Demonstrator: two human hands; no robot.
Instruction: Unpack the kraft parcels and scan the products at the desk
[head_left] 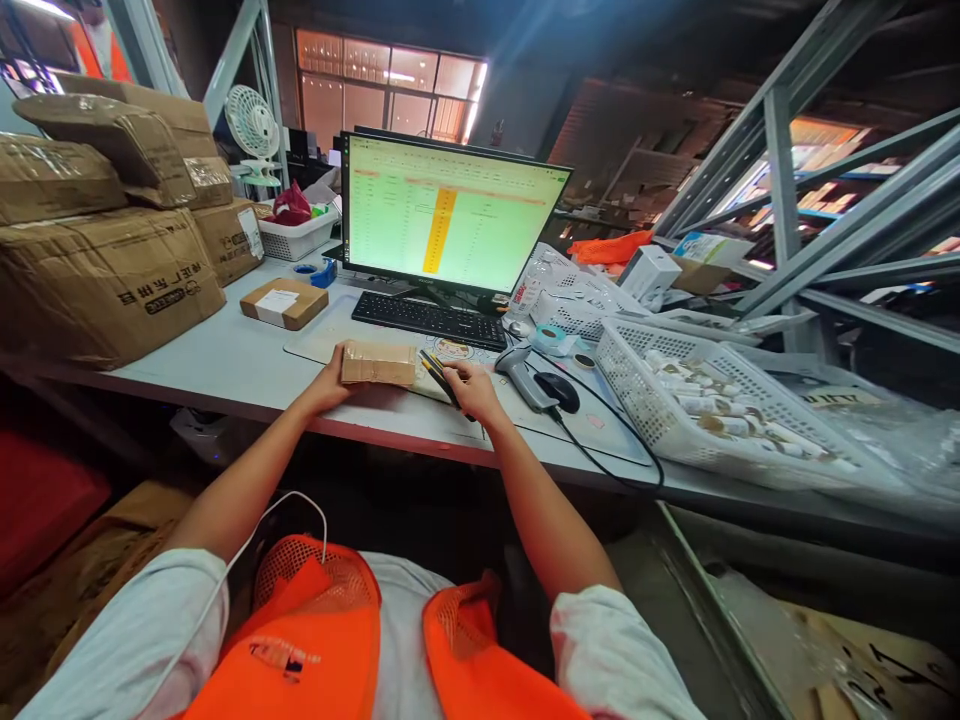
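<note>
The left hand (327, 387) grips an oblong brown cardboard box (379, 364); the right hand (472, 390), a slim black-and-yellow tool (434, 370). Fingers hold both.

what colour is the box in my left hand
Brown; the box shows in the head view.

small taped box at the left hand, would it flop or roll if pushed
The small box looks like cardboard, so it is probably fairly stiff. Its flat faces suggest sliding rather than rolling. The shiny tape may feel slippery.
</note>
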